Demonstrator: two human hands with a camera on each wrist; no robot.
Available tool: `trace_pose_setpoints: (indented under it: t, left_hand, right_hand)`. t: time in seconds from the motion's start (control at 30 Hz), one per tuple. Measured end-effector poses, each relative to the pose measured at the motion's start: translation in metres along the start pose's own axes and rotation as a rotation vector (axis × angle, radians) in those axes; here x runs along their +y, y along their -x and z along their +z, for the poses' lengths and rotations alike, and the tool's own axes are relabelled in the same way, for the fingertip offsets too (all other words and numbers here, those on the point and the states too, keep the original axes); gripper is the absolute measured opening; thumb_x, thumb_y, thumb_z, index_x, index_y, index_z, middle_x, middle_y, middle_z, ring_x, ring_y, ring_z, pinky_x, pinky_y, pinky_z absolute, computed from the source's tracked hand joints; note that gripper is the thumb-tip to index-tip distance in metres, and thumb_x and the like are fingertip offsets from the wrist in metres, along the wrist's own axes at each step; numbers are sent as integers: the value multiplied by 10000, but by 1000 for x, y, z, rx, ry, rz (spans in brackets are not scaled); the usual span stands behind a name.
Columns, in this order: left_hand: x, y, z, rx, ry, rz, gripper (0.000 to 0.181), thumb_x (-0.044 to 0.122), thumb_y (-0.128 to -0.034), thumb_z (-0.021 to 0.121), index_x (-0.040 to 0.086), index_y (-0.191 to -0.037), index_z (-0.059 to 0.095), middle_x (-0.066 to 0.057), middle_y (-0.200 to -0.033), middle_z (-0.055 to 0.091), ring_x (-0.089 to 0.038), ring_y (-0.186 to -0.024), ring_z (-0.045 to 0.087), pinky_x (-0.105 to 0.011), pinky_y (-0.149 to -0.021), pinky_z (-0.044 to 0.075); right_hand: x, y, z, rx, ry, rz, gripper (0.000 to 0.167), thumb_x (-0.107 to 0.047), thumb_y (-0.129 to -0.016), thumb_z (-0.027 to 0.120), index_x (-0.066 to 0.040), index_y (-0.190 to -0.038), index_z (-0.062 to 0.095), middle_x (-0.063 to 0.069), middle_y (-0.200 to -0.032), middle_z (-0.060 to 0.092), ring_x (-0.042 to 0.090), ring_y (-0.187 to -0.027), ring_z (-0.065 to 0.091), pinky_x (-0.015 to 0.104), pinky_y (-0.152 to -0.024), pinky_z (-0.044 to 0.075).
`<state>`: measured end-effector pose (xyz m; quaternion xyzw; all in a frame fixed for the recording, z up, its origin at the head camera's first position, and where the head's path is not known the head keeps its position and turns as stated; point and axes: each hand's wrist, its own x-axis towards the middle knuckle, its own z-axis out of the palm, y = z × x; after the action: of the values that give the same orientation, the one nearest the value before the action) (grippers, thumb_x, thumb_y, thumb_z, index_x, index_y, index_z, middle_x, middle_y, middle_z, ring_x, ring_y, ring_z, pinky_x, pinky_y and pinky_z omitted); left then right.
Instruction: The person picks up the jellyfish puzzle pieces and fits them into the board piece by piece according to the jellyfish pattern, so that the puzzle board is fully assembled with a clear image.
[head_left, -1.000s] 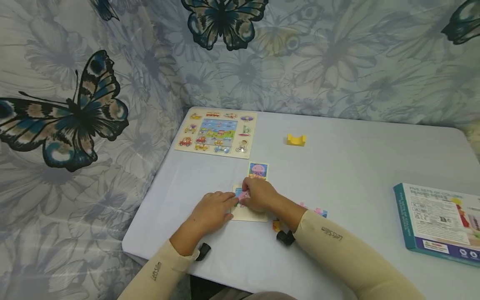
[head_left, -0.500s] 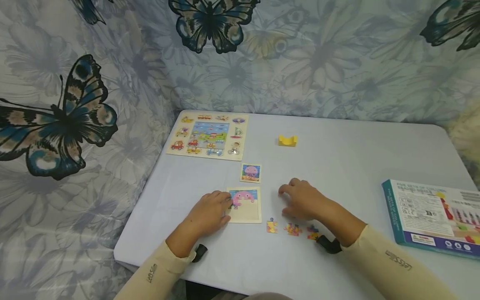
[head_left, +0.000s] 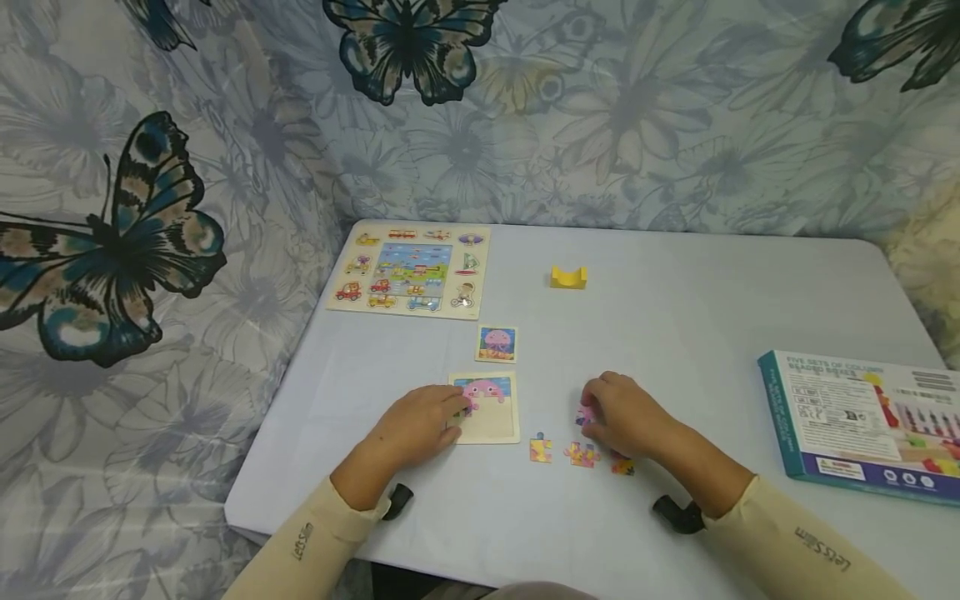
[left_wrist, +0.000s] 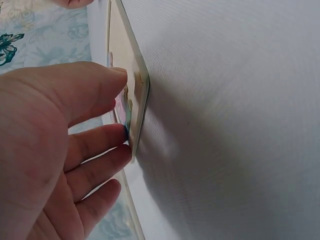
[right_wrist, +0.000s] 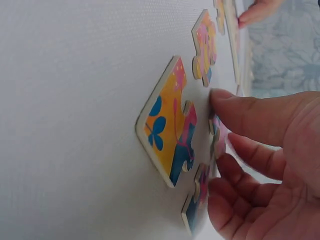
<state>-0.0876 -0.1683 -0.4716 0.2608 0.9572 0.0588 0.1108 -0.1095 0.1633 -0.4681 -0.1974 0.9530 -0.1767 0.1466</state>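
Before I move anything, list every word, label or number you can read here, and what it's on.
"LetsSlim" on the right sleeve.
"LetsSlim" on the left sleeve.
"FIVE SETS OF COLOR" heading the box; the line under it is blurred.
The box's remaining print, spine included, is too small or blurred to read.
Partly filled puzzle board and loose pieces: no readable lettering.

On the table (head_left: 697,325): at far left, a puzzle board (head_left: 412,267); right of it, a block (head_left: 568,279). Before the board's near right corner, a picture card (head_left: 497,343); just before that, a puzzle tray (head_left: 491,425), left hand (head_left: 416,425) against its left edge. Right of the tray, three loose pieces (head_left: 582,454); behind these, right hand (head_left: 628,418) round another piece (head_left: 582,414). At far right, a box (head_left: 870,425).
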Motion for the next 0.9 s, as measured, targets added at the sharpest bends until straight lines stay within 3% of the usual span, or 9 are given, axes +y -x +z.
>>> trace_pose_setpoints:
  t: [0.13,0.3,0.37,0.47,0.67,0.8,0.9]
  left_hand:
    - [-1,2,0,-8,2,17,412,289,-976,693,200,-1377,664,-32,-1473,582,-226,-1373,538,-411,-1159,418]
    - [0,3,2,-6,-3,27,412,291,-973,696,182,-1370,674,-44,-1496,559,-228,-1392,514,-402,-1171,403]
    - [0,3,3,-5,-10,39,420,293,-975,692,164,-1374,670,-40,-1497,558,-223,-1396,507,-394,-1178,394]
    - [0,2,5,-6,-15,52,434,299,-981,683,144,-1385,659,-28,-1497,561,-212,-1400,506,-381,-1183,388]
    - [-3,1,5,-14,18,47,460,299,-970,699,153,-1398,614,3,-1437,604,-180,-1362,545,-372,-1155,422]
    - [-6,2,4,-27,63,49,421,287,-967,706,195,-1363,597,19,-1403,616,-166,-1342,555,-373,-1133,445]
    - [-7,5,4,-43,52,65,424,293,-984,679,208,-1396,621,8,-1474,577,-180,-1391,517,-384,-1150,429]
  right_hand:
    - [0,-6,-2,-13,-83,7,322,-172,-821,853,-122,-1068,652,9,-928,565,191,-867,517,352,-767,489]
    - [-6,-21,-8,16,-244,18,104,-141,-905,773,-132,-996,724,4,-887,598,171,-807,542,288,-695,477]
    - [-14,-31,-9,7,-301,22,58,-155,-925,757,-143,-982,761,-4,-910,634,167,-814,560,281,-698,493]
    - [-35,-47,-5,-29,-360,-9,122,-146,-920,760,-140,-1038,790,-17,-922,669,154,-810,577,277,-700,509]
    - [-77,-80,17,-99,-333,-100,119,-159,-914,770,-140,-1032,759,-42,-810,637,120,-737,567,253,-654,495]
    - [-91,-93,27,-95,-265,-82,97,-203,-897,800,-156,-929,722,-47,-751,611,120,-701,559,255,-644,479]
    - [-94,-96,32,-84,-239,-89,125,-212,-886,813,-145,-895,707,-42,-738,600,120,-683,549,257,-632,468]
